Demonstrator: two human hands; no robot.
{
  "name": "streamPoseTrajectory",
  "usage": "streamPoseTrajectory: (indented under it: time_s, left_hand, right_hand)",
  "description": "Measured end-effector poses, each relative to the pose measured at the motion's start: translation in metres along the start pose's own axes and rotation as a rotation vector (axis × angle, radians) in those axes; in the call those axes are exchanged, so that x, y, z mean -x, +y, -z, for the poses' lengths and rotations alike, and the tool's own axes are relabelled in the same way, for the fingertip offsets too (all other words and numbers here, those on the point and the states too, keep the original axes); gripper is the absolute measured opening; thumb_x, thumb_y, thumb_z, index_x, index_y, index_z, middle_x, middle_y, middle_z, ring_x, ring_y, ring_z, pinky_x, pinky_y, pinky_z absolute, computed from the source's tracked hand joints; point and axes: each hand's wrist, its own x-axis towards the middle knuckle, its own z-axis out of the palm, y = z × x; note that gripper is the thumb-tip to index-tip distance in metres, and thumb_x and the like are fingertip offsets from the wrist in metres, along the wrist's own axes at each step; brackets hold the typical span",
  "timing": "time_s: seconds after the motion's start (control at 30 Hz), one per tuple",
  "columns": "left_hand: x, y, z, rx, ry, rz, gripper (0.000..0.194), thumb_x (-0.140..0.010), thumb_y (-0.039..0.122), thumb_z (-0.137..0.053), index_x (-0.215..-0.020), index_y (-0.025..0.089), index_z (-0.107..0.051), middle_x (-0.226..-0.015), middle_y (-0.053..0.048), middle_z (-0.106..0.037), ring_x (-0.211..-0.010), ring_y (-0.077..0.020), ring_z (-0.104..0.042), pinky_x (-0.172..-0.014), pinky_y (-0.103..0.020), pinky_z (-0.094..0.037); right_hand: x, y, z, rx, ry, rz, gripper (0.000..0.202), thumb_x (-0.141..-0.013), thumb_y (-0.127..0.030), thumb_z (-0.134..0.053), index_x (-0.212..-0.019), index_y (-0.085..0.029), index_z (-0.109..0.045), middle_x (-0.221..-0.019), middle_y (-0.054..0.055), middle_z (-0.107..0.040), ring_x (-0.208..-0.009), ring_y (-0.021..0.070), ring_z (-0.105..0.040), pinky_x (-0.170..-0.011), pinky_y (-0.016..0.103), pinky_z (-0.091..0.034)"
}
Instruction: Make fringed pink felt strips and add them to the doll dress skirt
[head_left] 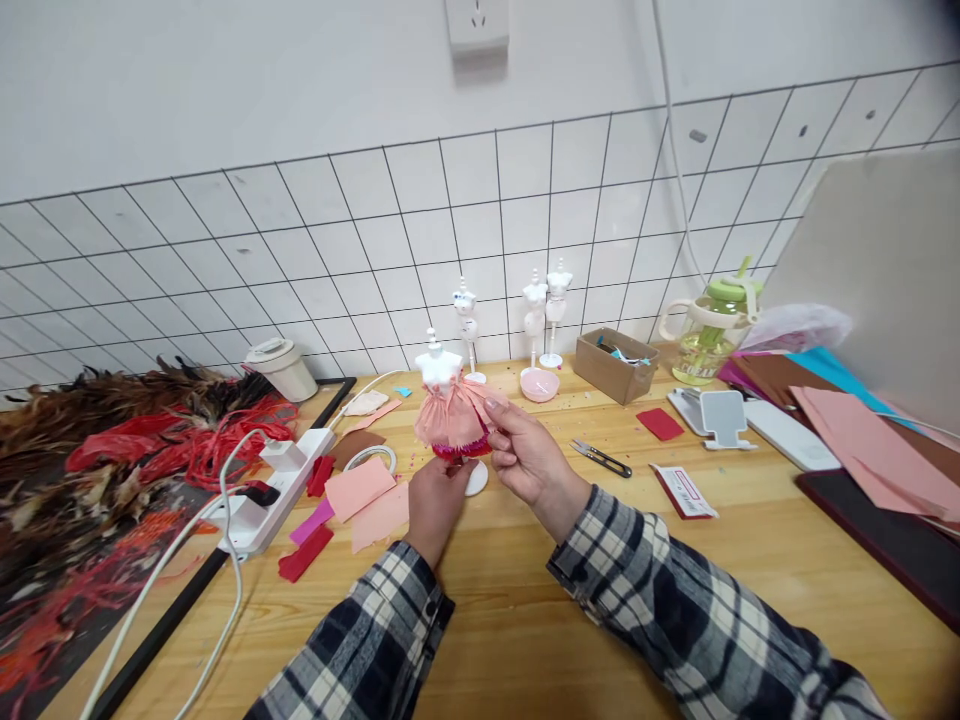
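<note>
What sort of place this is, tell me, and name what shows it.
Most likely a small craft workspace, perhaps for miniature dressmaking. A little white dress form wears a gathered pink skirt, loose pink pieces lie on the wooden table, and small snips rest nearby.

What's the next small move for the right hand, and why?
Probably ease the pinched edge of the peach skirt down and let it drape: the right hand holds that edge out sideways, off the magenta layer, while the left hand is under the skirt, by the stand.
</note>
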Motion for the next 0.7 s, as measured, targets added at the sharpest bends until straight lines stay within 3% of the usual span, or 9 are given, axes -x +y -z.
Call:
streamPoseTrajectory:
  time_s: [0.33,0.53,0.63,0.7]
  left_hand:
    - [-0.002,-0.003,-0.003,-0.016,-0.037,0.05,0.033,-0.078,0.047,-0.061,-0.069,0.016,-0.066,-0.068,-0.007,-0.07,-0.06,-0.0167,-0.061,-0.054,-0.024,-0.034]
    - [-0.005,-0.005,-0.003,0.247,-0.054,0.098,0.027,-0.076,0.04,-0.063,-0.086,0.016,-0.07,-0.077,-0.006,-0.073,-0.067,-0.0169,-0.066,-0.06,-0.024,-0.044]
    - [-0.005,-0.006,-0.004,0.34,-0.054,0.091,0.029,-0.076,0.039,-0.062,-0.092,0.016,-0.07,-0.081,-0.006,-0.074,-0.069,-0.0169,-0.067,-0.063,-0.025,-0.047]
    - [-0.005,-0.006,-0.005,0.366,-0.054,0.098,0.03,-0.075,0.04,-0.063,-0.091,0.015,-0.07,-0.081,-0.007,-0.074,-0.069,-0.0172,-0.067,-0.063,-0.025,-0.048]
  right_hand:
    - [0.002,0.0,-0.001,0.009,-0.01,0.117,0.033,-0.059,-0.021,-0.082,-0.079,-0.018,-0.056,-0.059,-0.009,-0.05,-0.041,0.0001,-0.03,-0.03,0.01,-0.017]
    - [0.004,0.005,-0.003,0.02,0.052,0.127,0.04,-0.059,-0.019,-0.08,-0.092,-0.019,-0.057,-0.065,-0.009,-0.052,-0.041,0.0,-0.03,-0.033,0.011,-0.021]
    - [0.005,0.01,-0.003,0.074,0.051,0.097,0.039,-0.062,-0.021,-0.076,-0.093,-0.02,-0.053,-0.063,-0.01,-0.046,-0.041,0.0011,-0.026,-0.034,0.013,-0.02]
    - [0.005,0.013,-0.001,0.141,0.096,0.154,0.035,-0.066,-0.024,-0.071,-0.093,-0.023,-0.05,-0.065,-0.01,-0.042,-0.043,0.0028,-0.024,-0.035,0.014,-0.019]
